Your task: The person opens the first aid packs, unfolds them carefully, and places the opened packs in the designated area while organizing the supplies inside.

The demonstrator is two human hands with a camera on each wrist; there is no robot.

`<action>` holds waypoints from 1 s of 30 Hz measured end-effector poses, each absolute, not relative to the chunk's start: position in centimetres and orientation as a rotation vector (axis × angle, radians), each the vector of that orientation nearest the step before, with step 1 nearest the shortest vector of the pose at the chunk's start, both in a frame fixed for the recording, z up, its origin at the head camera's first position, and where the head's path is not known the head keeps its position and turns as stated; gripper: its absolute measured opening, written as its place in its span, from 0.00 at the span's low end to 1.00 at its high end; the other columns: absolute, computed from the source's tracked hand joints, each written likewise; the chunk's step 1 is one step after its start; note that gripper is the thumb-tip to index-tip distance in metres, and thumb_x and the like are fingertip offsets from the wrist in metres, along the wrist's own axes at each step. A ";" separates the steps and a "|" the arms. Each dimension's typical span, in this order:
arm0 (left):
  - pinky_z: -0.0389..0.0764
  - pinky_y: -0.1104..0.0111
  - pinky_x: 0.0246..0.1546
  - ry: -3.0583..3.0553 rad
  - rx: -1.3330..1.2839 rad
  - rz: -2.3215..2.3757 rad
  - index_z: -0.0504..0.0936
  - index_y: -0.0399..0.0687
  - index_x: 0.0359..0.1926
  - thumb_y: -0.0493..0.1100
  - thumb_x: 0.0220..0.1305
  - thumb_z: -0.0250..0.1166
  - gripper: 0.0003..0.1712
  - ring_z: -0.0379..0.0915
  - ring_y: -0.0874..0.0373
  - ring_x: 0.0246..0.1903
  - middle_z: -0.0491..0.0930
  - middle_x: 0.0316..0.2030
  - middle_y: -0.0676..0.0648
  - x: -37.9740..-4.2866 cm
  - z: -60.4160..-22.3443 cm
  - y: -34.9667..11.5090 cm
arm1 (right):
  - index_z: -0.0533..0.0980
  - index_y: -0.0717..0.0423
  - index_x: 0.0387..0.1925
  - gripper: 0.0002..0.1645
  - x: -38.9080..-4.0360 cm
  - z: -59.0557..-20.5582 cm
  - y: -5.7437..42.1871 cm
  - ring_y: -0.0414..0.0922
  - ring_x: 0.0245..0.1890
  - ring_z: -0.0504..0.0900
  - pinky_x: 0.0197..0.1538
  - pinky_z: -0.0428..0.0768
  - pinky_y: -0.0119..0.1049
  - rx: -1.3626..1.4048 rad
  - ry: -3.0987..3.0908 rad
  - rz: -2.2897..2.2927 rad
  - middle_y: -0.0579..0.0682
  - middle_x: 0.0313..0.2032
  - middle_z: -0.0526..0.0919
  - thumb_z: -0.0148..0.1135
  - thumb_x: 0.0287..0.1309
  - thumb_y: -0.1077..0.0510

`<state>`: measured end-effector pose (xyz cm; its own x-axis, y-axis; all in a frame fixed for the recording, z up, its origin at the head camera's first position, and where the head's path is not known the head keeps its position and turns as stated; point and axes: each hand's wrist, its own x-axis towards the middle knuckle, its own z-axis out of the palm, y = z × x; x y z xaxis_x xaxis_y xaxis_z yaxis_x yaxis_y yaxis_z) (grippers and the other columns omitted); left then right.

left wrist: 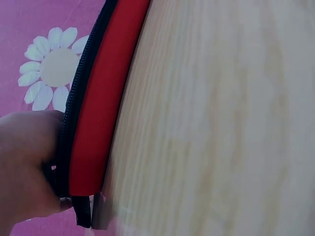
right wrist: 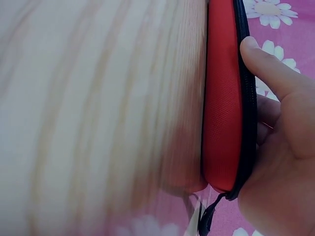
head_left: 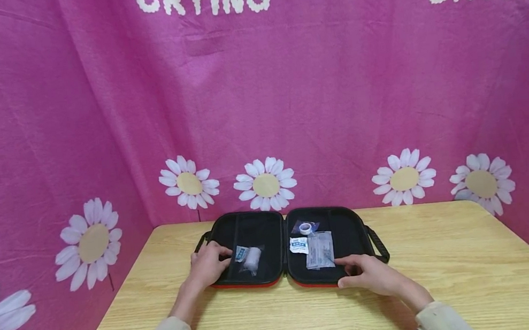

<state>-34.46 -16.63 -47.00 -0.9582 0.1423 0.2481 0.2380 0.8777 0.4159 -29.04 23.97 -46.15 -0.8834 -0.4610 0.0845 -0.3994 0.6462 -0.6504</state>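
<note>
A black-lined case with a red shell (head_left: 261, 227) lies unfolded on the table. In its left half sit a clear-wrapped white roll (head_left: 252, 259) and a small blue-and-white packet (head_left: 241, 253). My left hand (head_left: 207, 265) rests over the left rim, fingertips near that packet. The right half holds a white tape roll (head_left: 306, 232) in clear wrap, a white-and-blue packet (head_left: 298, 246) and a flat pale packet (head_left: 321, 250). My right hand (head_left: 370, 274) is at the front right corner, index fingertip right at the pale packet's edge, thumb along the zippered rim (right wrist: 244, 73).
The wooden table (head_left: 450, 269) extends around the case. Black handles show at both sides, the right handle (head_left: 377, 242) near my right hand. A zipper pull (right wrist: 209, 216) hangs at the case's edge. Pink cloth (head_left: 325, 99) with daisies hangs behind and at the sides.
</note>
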 end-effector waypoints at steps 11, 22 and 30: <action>0.69 0.44 0.51 -2.730 -0.314 -0.760 0.88 0.46 0.46 0.39 0.64 0.65 0.12 0.74 0.42 0.50 0.80 0.45 0.44 -34.6 -46.6 -16.6 | 0.77 0.60 0.60 0.36 -29.0 -46.2 24.1 0.34 0.33 0.70 0.38 0.68 0.29 -0.728 2.779 -1.039 0.44 0.35 0.77 0.70 0.56 0.43; 0.71 0.51 0.58 -2.625 -0.523 -1.079 0.87 0.43 0.48 0.38 0.65 0.65 0.12 0.73 0.48 0.54 0.81 0.46 0.48 -34.3 -45.2 -14.1 | 0.77 0.60 0.61 0.36 -28.9 -46.0 24.0 0.35 0.34 0.70 0.38 0.68 0.29 -0.720 2.772 -1.037 0.45 0.36 0.77 0.70 0.56 0.43; 0.72 0.53 0.55 -2.665 -0.630 -1.024 0.87 0.45 0.49 0.39 0.65 0.65 0.12 0.73 0.50 0.50 0.81 0.45 0.49 -34.0 -44.6 -11.3 | 0.77 0.59 0.60 0.36 -29.0 -46.1 24.0 0.35 0.33 0.70 0.38 0.68 0.29 -0.714 2.772 -1.040 0.45 0.35 0.77 0.71 0.55 0.43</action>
<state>-34.03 -11.33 -44.64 -0.8848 0.3123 0.3459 0.4635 0.6658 0.5846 -29.04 23.97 -46.10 -0.8856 -0.4586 0.0728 -0.3933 0.6575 -0.6427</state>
